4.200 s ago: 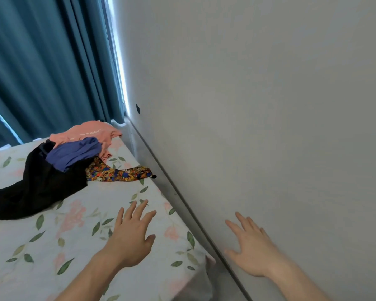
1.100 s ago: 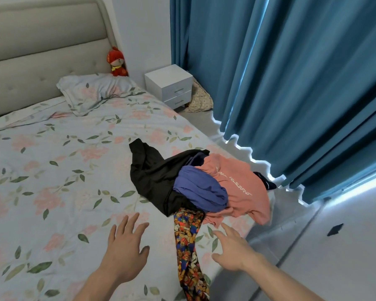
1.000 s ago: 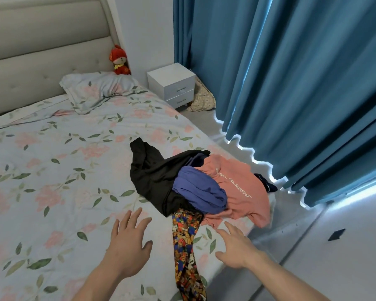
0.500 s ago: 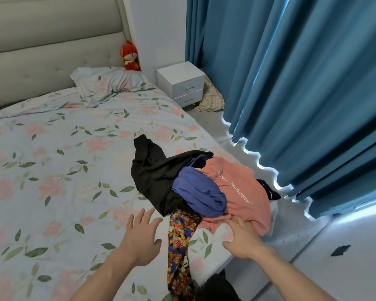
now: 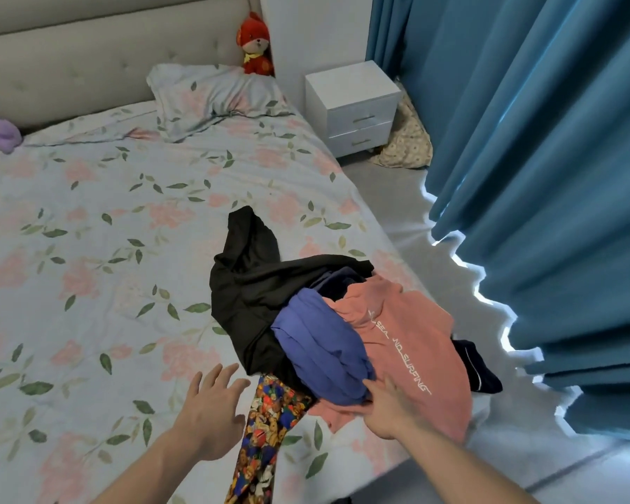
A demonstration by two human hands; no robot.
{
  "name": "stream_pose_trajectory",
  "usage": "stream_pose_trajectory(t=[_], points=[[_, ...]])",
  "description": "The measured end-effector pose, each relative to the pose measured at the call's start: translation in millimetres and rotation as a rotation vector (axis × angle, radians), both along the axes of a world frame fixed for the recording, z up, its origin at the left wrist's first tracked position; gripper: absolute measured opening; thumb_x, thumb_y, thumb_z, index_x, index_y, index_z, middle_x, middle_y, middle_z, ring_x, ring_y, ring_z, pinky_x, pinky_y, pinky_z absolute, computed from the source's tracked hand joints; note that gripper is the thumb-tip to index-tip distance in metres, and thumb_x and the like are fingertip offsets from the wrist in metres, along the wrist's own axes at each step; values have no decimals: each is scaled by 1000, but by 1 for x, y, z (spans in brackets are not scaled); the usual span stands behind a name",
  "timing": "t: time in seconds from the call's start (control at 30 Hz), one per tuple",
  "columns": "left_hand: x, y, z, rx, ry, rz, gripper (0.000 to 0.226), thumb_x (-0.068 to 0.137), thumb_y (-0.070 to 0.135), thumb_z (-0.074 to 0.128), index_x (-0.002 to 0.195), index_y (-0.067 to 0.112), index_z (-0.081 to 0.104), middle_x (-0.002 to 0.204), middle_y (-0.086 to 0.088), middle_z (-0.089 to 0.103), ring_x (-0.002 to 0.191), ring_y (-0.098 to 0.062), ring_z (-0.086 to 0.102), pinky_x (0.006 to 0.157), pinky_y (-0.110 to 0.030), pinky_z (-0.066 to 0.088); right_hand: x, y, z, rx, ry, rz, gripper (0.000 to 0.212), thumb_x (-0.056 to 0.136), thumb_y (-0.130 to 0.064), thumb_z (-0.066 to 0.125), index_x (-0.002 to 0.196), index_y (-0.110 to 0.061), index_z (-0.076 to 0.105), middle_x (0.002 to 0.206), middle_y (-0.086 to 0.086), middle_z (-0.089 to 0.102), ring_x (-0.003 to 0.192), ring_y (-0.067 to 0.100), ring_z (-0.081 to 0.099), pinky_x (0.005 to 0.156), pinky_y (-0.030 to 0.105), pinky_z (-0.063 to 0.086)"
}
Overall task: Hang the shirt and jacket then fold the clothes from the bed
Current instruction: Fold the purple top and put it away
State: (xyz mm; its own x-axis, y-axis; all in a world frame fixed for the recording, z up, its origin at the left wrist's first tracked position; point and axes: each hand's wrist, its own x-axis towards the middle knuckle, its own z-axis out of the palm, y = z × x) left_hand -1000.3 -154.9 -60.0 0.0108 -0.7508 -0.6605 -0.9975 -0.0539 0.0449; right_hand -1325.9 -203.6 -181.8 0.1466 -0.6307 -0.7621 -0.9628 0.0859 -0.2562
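Floral-sheeted bed (image 5: 88, 231) beside blue curtains (image 5: 542, 176) and a white nightstand (image 5: 353, 107). The clothes pile (image 5: 306, 321) lies at the bed's near edge. Your left hand (image 5: 211, 412) hovers spread; your right hand (image 5: 390, 409) rests, fingers extended, on the pink shirt (image 5: 408, 351).

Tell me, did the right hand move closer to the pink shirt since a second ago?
Yes. The right hand went forward from the floral bed sheet onto the pink shirt's near edge, beside the blue garment.
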Motion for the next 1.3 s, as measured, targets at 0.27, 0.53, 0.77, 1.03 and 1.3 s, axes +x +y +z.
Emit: stream_pose_trajectory(t=[0.27,0.53,0.77,1.03,1.3], points=[[-26,-29,-26,20,8,63,60,100,42,46,157,35,28,171,3,6,159,-26,-1,128,-52,-3,15,-50,-95,208,-105,-90,58,95,-31,56,152,-34,47,166,9,29,143,30,44,113,29,40],[-15,-18,-20,17,21,146,56,100,44,47,154,39,32,170,9,11,158,-22,5,128,-50,-2,30,-56,-124,243,-356,-640,31,95,-2,64,125,-6,70,105,6,68,101,28,64,93,42,56],[5,-1,17,-29,120,219,54,100,45,47,152,42,33,167,14,17,157,-19,9,128,-49,3,54,-48,20,-50,-782,-940,21,100,-12,65,96,-26,80,110,-3,76,104,15,69,89,37,57],[65,36,84,-204,341,147,52,101,41,54,151,36,40,161,15,35,140,-15,44,117,-31,33,120,-14,243,-279,-1180,-909,36,99,-1,52,76,-21,71,85,2,64,81,16,57,72,27,40],[123,86,156,-343,635,40,50,98,44,61,144,44,44,146,27,40,108,-7,58,94,-14,42,210,77,374,-343,-1544,-848,38,100,9,35,79,-11,59,66,5,51,55,13,48,52,21,45]])
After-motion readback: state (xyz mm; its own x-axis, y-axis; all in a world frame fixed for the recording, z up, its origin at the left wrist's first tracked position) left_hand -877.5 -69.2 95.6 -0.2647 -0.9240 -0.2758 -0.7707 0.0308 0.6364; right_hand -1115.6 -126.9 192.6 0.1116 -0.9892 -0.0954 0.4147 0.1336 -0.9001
